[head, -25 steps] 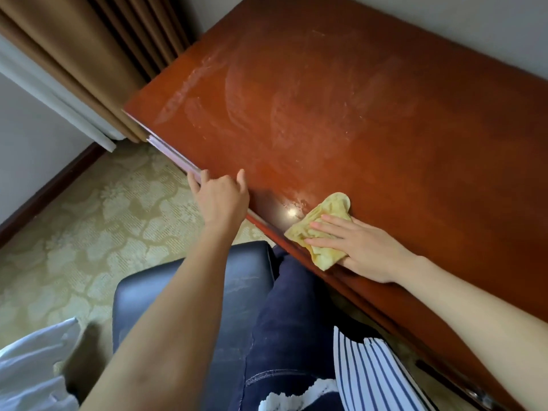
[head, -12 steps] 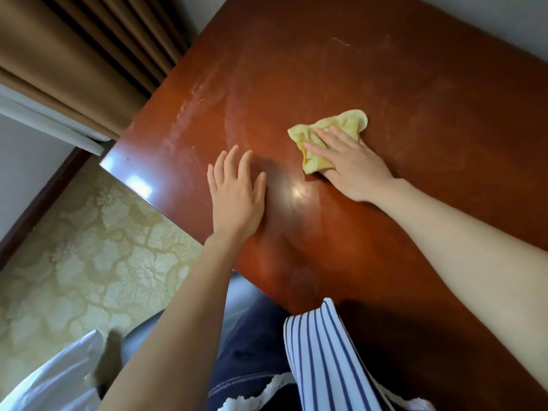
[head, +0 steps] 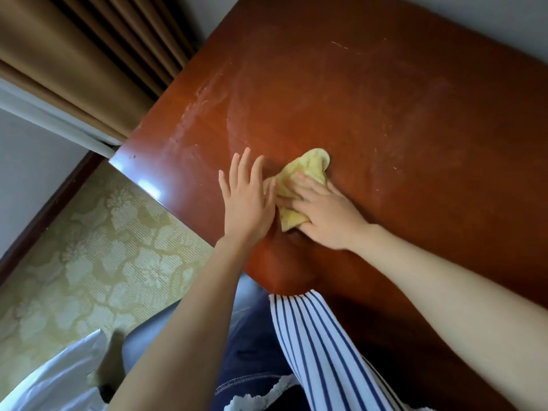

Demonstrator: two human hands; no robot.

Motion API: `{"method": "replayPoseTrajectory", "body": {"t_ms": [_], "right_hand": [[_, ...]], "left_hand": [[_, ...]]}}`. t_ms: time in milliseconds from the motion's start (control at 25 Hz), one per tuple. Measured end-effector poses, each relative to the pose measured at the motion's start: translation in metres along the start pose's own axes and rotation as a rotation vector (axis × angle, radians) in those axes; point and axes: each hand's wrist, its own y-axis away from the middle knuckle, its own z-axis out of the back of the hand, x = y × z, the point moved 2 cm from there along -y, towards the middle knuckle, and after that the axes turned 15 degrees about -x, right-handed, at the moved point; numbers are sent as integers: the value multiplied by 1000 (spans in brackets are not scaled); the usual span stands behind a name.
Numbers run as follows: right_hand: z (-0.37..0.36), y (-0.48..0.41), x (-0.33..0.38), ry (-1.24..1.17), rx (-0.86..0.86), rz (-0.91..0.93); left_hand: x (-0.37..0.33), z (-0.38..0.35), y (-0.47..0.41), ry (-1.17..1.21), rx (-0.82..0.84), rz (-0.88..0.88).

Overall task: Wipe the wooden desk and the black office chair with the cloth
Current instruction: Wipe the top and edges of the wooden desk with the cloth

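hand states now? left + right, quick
Left hand: open, fingers straight, flat on the reddish-brown wooden desk.
Right hand: open, straight fingers pressing the crumpled yellow cloth onto the desk.

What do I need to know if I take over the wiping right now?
Left hand: open, flat on the glossy reddish-brown wooden desk, right beside the cloth.
Right hand: open, fingers spread, pressing the crumpled yellow cloth onto the desk near its front edge.
Black office chair: below the desk's front edge, partly hidden by an arm and a leg; the cloth is not on it.
Done: cannot tell how much; pale smears show on the desk's far left part.
Left: finish the desk, then wipe the chair.
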Motion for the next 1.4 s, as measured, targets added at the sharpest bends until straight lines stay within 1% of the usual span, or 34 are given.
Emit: {"method": "replayPoseTrajectory", "body": {"t_ms": [160,280,440,560,760,880,1000,1160,1240,1280,1400], "right_hand": [[-3,76,8,-50,-23,81],[2,125,-4,-5,-39,96],[21,164,-36,44,-94,29],[40,175,-70,102,-130,-74],[70,161,-139,161,-233,-298],[78,141,-173,193,-227,-410],[81,112,-198,220,-212,-528],[79,61,-205,166,-238,-675],[75,39,-194,157,-220,-675],[72,31,-184,143,-214,-643],[61,19,-143,39,-224,-476]], "left_hand": [[-32,-9,39,10,47,-52],[-55,-16,64,-3,70,-102],[-79,-26,78,-34,112,-160],[-97,-33,72,-51,139,-189],[-115,-44,41,-115,159,-278],[-113,-53,20,-281,189,-298],[-107,-58,6,-405,267,-303],[-101,-56,-6,-381,364,-348],[-100,-54,-12,-384,395,-377],[-100,-53,-15,-389,410,-388],[-97,-51,-23,-370,450,-380]]}}
